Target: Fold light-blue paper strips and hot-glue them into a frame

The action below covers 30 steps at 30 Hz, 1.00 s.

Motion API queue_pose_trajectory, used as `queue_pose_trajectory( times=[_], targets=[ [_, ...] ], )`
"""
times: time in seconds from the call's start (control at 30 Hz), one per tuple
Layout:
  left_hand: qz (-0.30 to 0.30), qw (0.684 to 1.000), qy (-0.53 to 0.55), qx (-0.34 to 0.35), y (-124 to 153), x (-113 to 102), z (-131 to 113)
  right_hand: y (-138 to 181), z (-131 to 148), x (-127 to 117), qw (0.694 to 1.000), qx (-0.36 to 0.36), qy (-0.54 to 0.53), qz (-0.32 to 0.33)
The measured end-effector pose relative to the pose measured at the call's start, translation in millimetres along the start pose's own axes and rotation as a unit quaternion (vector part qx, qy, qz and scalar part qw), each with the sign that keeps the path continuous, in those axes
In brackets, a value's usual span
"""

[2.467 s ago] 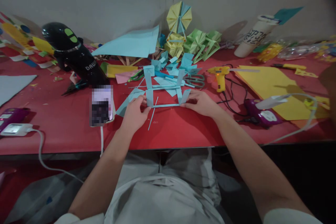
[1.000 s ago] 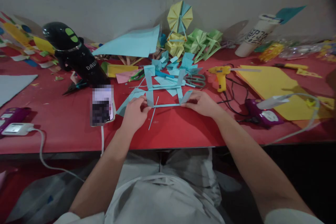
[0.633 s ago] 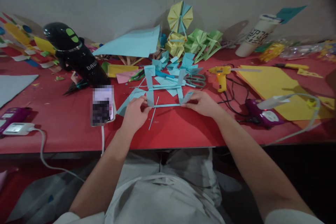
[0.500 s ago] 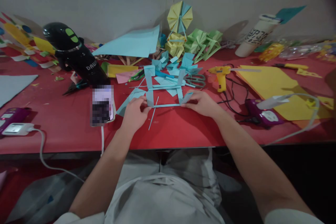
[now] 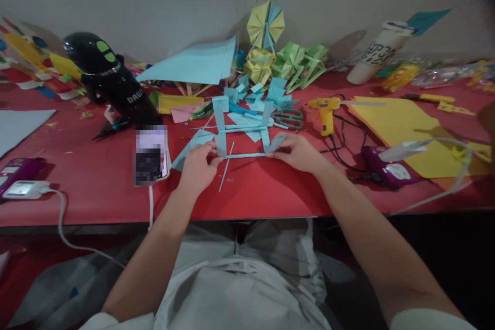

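Note:
A light-blue paper frame (image 5: 247, 155) of folded strips and rolled paper rods stands on the red table in front of me. My left hand (image 5: 200, 164) pinches its near left corner. At the near right corner, my right hand (image 5: 297, 152) has thumb and fingers closed on the folded paper. A thin blue paper stick (image 5: 226, 167) lies slantwise by the near rod, close to my left fingers. Beside my left hand rests a flat blue paper piece (image 5: 189, 149), partly covered by it. Blue paper scraps (image 5: 275, 90) and scissors (image 5: 292, 118) lie just behind the frame.
A yellow glue gun (image 5: 325, 113) with a black cord and yellow paper sheets (image 5: 402, 134) lie to the right, near a purple power strip (image 5: 389, 167). A phone (image 5: 150, 157) and a black bottle (image 5: 112, 80) are on the left. Folded paper models (image 5: 299, 64) stand along the wall.

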<state>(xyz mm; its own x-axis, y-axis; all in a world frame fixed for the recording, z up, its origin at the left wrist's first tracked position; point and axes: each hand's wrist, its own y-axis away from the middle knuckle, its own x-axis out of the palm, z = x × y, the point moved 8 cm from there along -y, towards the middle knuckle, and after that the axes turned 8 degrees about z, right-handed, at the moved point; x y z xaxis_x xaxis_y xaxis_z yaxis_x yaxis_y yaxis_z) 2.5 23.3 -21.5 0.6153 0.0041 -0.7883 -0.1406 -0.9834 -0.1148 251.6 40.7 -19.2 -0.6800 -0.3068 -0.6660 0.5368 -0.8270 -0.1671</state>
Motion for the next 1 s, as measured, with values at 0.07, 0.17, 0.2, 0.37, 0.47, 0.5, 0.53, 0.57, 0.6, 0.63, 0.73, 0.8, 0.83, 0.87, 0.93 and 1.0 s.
queue_pose_trajectory(
  times=[0.07, 0.17, 0.2, 0.37, 0.47, 0.5, 0.53, 0.57, 0.6, 0.63, 0.73, 0.8, 0.83, 0.87, 0.93, 1.0],
  targets=[
    [0.002, 1.000, 0.000, -0.001, 0.1, -0.2, -0.6, -0.1, 0.8, -0.3, 1.000, -0.003, 0.000, -0.001],
    [0.001, 1.000, -0.001, 0.003, 0.0, -0.9, -1.8, -0.2, 1.0, -0.6, 1.000, -0.002, 0.001, -0.002],
    [0.001, 1.000, -0.001, 0.005, -0.1, -0.9, -1.9, -0.3, 0.6, -0.5, 1.000, 0.001, 0.002, -0.001],
    [0.004, 1.000, 0.000, 0.001, -0.8, 0.0, 0.3, -0.5, -0.8, 0.4, 1.000, 0.009, 0.011, 0.006],
    [0.009, 1.000, -0.002, -0.006, -0.7, 0.6, 0.7, -0.2, -0.5, 0.3, 1.000, 0.005, 0.010, 0.007],
    [0.012, 1.000, -0.003, -0.008, -0.6, 0.9, 0.7, -0.2, -0.4, 0.4, 1.000, 0.004, 0.009, 0.007],
    [0.014, 1.000, -0.002, -0.009, -0.5, 1.0, 0.3, -0.2, -0.1, 0.3, 1.000, 0.003, 0.009, 0.007],
    [0.014, 1.000, -0.002, -0.009, -0.4, 0.8, -0.2, -0.2, 0.1, 0.3, 1.000, 0.002, 0.010, 0.006],
    [0.014, 1.000, 0.000, -0.007, -0.3, 0.5, -0.7, -0.2, 0.4, 0.3, 1.000, 0.003, 0.011, 0.005],
    [0.013, 1.000, 0.001, -0.005, -0.2, 0.3, -1.2, -0.3, 0.5, 0.3, 1.000, 0.004, 0.013, 0.005],
    [0.010, 1.000, 0.004, -0.002, -0.2, -0.3, -1.6, -0.4, 1.2, 0.1, 1.000, 0.003, 0.013, 0.003],
    [0.010, 1.000, 0.004, -0.002, -0.4, -0.2, -1.2, -0.2, 1.1, -0.2, 1.000, 0.003, 0.011, 0.002],
    [0.010, 1.000, 0.003, -0.003, -0.4, -0.3, -1.0, -0.1, 0.8, -0.3, 1.000, 0.004, 0.011, 0.002],
    [0.010, 1.000, 0.002, -0.003, -0.5, -0.2, -1.0, 0.0, 0.5, -0.3, 1.000, 0.004, 0.010, 0.003],
    [0.012, 1.000, -0.001, -0.004, -0.7, -0.2, -1.3, 0.0, 0.2, -0.1, 1.000, 0.003, 0.010, 0.005],
    [0.013, 1.000, -0.002, -0.005, -0.7, -0.3, -1.6, -0.2, 0.9, 0.1, 1.000, -0.003, 0.011, 0.005]
  ],
)
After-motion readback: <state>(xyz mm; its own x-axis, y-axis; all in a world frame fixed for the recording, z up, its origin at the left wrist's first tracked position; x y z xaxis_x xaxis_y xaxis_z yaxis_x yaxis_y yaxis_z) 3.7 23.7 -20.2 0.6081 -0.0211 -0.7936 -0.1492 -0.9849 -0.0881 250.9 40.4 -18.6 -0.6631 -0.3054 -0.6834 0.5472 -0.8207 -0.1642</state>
